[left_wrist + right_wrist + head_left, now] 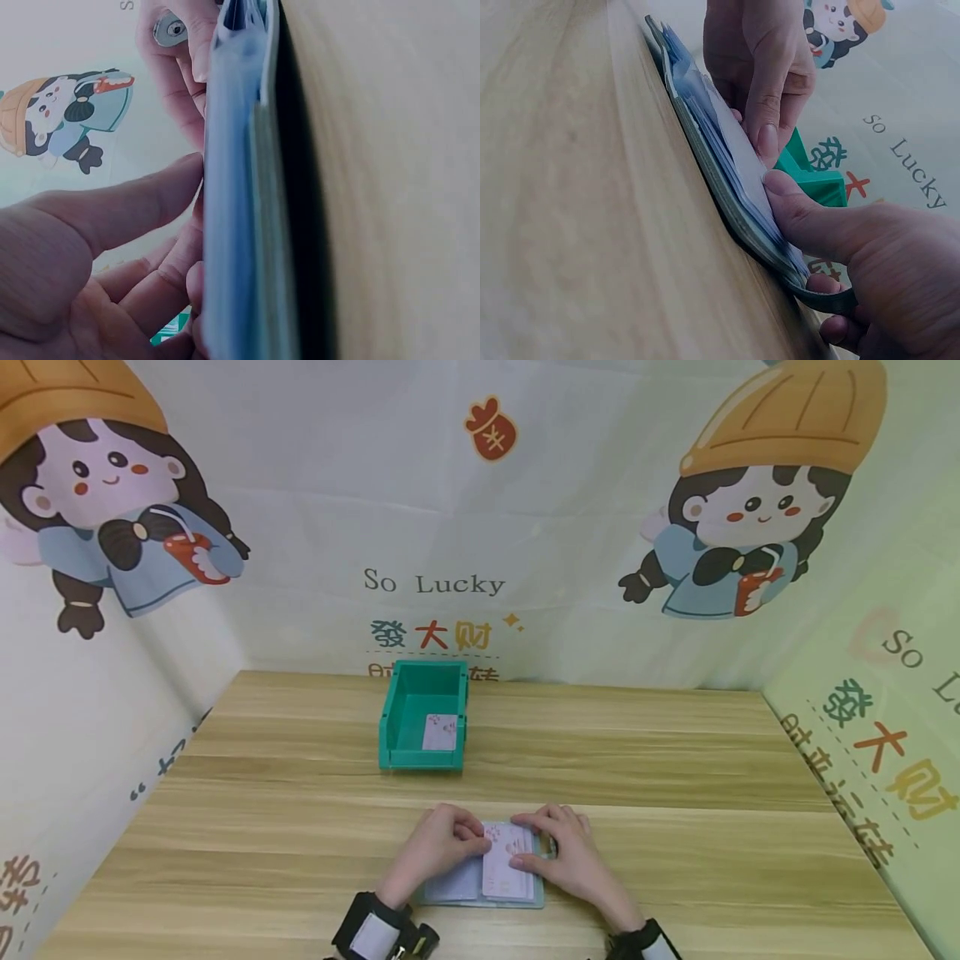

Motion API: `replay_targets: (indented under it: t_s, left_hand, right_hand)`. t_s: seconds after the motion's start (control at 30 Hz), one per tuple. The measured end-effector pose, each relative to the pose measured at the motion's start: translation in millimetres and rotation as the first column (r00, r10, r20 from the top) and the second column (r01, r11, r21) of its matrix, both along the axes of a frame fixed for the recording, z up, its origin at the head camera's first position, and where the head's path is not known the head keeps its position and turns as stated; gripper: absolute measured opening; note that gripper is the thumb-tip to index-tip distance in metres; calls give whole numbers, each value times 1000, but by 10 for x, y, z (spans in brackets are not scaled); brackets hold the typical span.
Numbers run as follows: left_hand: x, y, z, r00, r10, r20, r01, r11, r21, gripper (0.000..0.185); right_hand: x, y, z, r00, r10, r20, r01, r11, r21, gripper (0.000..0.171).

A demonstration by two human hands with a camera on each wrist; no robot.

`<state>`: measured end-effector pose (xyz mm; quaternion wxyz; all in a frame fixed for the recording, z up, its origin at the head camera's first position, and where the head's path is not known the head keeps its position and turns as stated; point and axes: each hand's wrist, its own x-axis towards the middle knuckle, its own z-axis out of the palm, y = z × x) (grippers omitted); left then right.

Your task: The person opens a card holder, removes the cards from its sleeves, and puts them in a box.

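A card holder with clear sleeve pages (450,885) lies spread on the table before me. Over its right page sits a pale pink printed card (504,878). My left hand (442,845) pinches the card's left edge between thumb and fingers. My right hand (572,858) grips the holder's right side: its thumb (810,214) presses on the card face, while the fingers curl round the cover's edge in the right wrist view. From the side, the holder (232,202) shows a thick stack of sleeves. Whether the card is partly inside a sleeve, I cannot tell.
Beyond the holder stands a green plastic bin (422,761) with another pink card (439,732) in it. The wood-grain table (675,760) meets printed cloth walls (570,527) at the back and sides.
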<state>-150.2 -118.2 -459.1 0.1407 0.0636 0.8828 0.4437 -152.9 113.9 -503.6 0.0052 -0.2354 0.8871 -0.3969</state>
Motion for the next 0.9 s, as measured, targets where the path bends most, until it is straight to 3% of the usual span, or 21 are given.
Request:
replay_targets:
  t_s: [0.37, 0.7, 0.9]
  left_hand:
    - [3, -24, -29, 999, 8, -45, -6, 999, 54, 17]
    - [-16, -49, -33, 999, -36, -25, 37, 998, 53, 22]
    - [2, -44, -1, 999, -45, -3, 46, 998, 47, 35]
  right_hand:
    - [7, -3, 25, 1000, 10, -8, -10, 1000, 12, 48]
    - [7, -2, 18, 1000, 15, -8, -15, 1000, 7, 48]
    - [7, -3, 26, 1000, 12, 11, -12, 1000, 6, 49]
